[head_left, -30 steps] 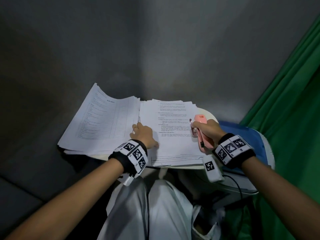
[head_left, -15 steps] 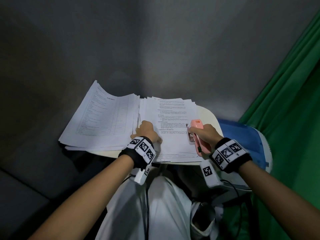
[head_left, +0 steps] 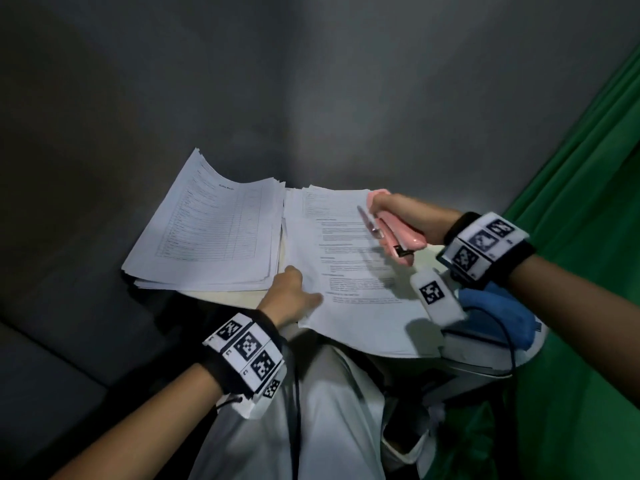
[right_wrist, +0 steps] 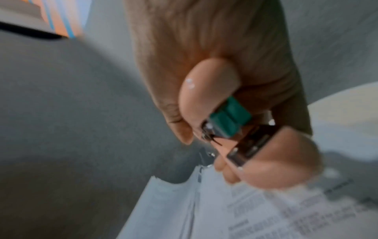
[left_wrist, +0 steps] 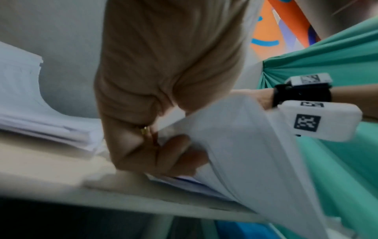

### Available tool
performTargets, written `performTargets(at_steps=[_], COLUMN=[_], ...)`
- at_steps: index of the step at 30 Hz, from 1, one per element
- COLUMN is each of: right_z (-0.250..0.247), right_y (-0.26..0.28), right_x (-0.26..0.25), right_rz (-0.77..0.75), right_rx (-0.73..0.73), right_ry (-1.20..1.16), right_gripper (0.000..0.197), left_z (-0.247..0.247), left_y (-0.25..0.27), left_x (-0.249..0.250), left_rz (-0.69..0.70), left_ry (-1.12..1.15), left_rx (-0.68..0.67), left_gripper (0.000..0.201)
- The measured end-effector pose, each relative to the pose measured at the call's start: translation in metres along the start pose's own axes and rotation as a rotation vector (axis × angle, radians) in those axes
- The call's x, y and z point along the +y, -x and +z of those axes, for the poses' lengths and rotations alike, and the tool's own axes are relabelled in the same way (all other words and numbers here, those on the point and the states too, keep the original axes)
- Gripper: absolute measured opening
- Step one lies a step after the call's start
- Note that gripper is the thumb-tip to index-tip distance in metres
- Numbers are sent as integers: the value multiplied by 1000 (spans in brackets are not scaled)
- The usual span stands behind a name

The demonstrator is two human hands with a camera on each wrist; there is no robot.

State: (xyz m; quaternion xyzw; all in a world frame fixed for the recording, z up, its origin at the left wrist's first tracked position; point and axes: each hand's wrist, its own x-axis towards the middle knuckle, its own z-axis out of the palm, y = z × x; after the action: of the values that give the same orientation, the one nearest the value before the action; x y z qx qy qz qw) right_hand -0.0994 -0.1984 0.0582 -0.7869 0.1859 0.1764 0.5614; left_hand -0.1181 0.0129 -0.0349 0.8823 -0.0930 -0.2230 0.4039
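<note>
Pink stapler [head_left: 398, 237] clenched in your right hand [head_left: 408, 211] meets the far right corner of the printed sheets [head_left: 346, 271], whose near left edge your left hand [head_left: 289, 296] pinches above the table [head_left: 228, 296].

sheet [head_left: 349, 313] print: unreadable | stapler [head_left: 403, 239]: partly behind right hand [head_left: 405, 211] | left hand [head_left: 287, 296] fingertips: under sheet

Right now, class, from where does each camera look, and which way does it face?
Head: worn on the head, facing forward and down at printed white paper sheets; both forearms show.
Left wrist: looks along the left hand pinching those sheets.
Right wrist: looks along the right hand gripping a pink plastic stapler.
Shared: all three show the sheets.
</note>
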Motion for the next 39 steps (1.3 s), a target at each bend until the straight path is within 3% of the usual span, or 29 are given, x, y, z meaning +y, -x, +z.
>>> performTargets(at_steps=[1, 3, 7, 10, 13, 15, 18, 30, 36, 39], right_z=[8, 24, 45, 57, 67, 70, 74, 86, 95, 96], right_y=[-10, -29, -64, -78, -89, -95, -100, -110, -120, -131], right_x=[1, 6, 11, 9, 8, 12, 17, 22, 12, 4], right_rz=[49, 93, 64, -10, -77, -101, -117, -215, -166, -140], right_rx=[-54, -22, 156, 231, 266, 288, 302, 369, 425, 475], right_ry=[-5, 51, 305, 595, 665, 692, 760, 877, 769, 556], right_gripper=[12, 12, 33, 42, 45, 45, 40, 37, 39, 38], left_z=[-1, -5, -13, -9, 0, 4, 4, 4, 5, 3], left_y=[1, 0, -12, -32, -48, -52, -55, -60, -59, -58], left_x=[0, 2, 13, 18, 13, 10, 4, -3, -3, -1], left_rz=[-14, -33, 114, 219, 169, 181, 233, 253, 265, 276], left_ry=[-18, -115, -544, -605, -639, -651, -646, -627, -614, -659], left_rx=[-17, -11, 197, 98, -38, -31, 29, 52, 68, 65], left_gripper=[55, 68, 68, 59, 70, 82, 84, 87, 82, 78])
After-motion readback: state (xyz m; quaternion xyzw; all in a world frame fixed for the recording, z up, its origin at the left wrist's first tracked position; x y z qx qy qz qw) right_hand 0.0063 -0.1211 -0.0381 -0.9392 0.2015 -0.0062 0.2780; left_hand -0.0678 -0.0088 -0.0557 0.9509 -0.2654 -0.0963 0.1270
